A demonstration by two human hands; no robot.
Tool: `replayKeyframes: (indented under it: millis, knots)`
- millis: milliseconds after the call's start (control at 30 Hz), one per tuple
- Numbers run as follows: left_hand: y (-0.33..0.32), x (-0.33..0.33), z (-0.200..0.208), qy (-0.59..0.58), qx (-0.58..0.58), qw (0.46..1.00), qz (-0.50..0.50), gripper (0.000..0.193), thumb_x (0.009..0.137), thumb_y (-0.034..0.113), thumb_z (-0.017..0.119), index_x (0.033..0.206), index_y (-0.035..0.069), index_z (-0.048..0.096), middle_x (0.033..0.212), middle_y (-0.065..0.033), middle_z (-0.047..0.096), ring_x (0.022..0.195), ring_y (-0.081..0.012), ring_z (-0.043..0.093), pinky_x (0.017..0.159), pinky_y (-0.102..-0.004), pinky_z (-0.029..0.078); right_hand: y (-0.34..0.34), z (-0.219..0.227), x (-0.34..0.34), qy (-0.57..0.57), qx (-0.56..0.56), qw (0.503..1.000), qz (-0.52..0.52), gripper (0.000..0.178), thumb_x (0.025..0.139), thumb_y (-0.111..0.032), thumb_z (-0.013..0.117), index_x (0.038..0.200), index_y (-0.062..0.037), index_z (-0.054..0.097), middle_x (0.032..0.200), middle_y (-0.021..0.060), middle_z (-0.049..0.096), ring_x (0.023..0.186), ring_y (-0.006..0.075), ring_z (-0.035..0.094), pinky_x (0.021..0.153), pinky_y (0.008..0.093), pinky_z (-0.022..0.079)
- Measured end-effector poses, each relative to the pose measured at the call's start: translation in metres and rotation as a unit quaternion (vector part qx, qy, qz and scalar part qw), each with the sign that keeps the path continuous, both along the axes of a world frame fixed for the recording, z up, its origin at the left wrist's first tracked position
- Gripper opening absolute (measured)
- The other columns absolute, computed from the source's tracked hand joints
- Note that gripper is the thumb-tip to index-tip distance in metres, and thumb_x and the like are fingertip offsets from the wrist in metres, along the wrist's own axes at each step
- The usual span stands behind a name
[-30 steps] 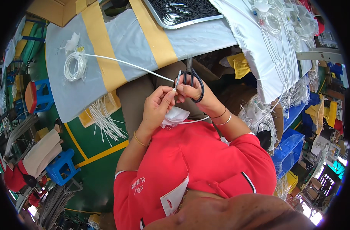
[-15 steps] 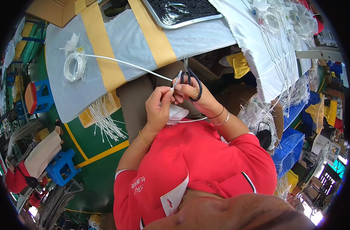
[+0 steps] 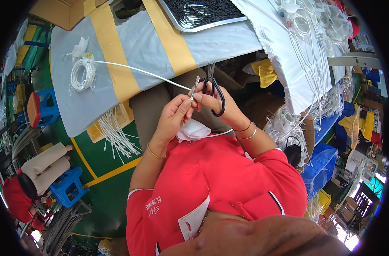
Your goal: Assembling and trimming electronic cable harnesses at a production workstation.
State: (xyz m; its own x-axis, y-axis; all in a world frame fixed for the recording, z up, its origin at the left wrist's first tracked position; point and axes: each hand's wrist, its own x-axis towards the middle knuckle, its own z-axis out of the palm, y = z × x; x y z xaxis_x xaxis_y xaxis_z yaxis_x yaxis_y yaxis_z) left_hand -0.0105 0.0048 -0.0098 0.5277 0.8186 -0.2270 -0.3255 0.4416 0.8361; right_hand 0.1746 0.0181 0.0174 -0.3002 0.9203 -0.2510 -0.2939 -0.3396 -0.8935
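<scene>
A white cable (image 3: 139,72) runs from a tied coil (image 3: 74,81) on the table to my hands. Its bared, silvery end (image 3: 195,86) points up between my fingertips. My left hand (image 3: 172,118) is closed, thumb and forefinger pinching the cable just below the bared part. Closed as well, my right hand (image 3: 225,103) has black-handled scissors (image 3: 211,73) hooked in it, blades pointing away from me and slightly apart. Its thumb and forefinger meet at the bared end too. A white plastic bag (image 3: 193,130) lies on my lap under my wrists.
A metal tray (image 3: 190,29) of small black pieces sits on the covered table (image 3: 134,38). Bundled white cables (image 3: 115,132) hang below its left side. More cables (image 3: 288,132) pile up at right. A seated co-worker (image 3: 21,192) and blue stool (image 3: 68,185) are at left.
The scissors and my right hand have shifted slightly to the right, and the bared end stands more upright. My left wrist has moved a little left. The co-worker at left has shifted.
</scene>
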Motion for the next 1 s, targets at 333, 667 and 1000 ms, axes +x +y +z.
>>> replayKeyframes:
  millis: [333, 667, 1000]
  knots:
    - [-0.010, 0.008, 0.000, 0.095, 0.085, 0.988, 0.089, 0.015, 0.102, 0.016, 0.055, 0.104, 0.002, 0.061, 0.079, 0.0018, 0.057, 0.064, -0.0023, 0.047, 0.056, -0.0177, 0.038, -0.002, 0.009, 0.007, -0.029, -0.035, 0.999, 0.019, 0.017, 0.092, -0.018, 0.064, 0.091, -0.0019, 0.057, 0.076, 0.0036, 0.058, 0.066, 0.0107, 0.056, 0.062, 0.0250, 0.045]
    - [-0.008, 0.012, 0.006, 0.163, 0.123, 0.975, 0.088, 0.014, 0.100, 0.015, 0.057, 0.100, 0.002, 0.063, 0.070, 0.0013, 0.059, 0.058, -0.0028, 0.048, 0.053, -0.0190, 0.038, -0.008, -0.005, 0.005, -0.049, 0.013, 0.999, -0.008, 0.016, 0.091, -0.016, 0.063, 0.090, -0.0019, 0.056, 0.076, 0.0030, 0.059, 0.065, 0.0100, 0.056, 0.061, 0.0243, 0.045]
    - [-0.012, 0.019, 0.000, 0.170, 0.158, 0.960, 0.160, 0.010, 0.098, 0.010, 0.059, 0.100, 0.001, 0.063, 0.075, -0.0030, 0.064, 0.066, -0.0062, 0.059, 0.059, -0.0207, 0.047, -0.010, 0.003, -0.005, -0.019, -0.020, 0.998, -0.053, 0.015, 0.091, -0.016, 0.062, 0.087, -0.0036, 0.056, 0.075, 0.0015, 0.058, 0.064, 0.0084, 0.055, 0.059, 0.0239, 0.041]
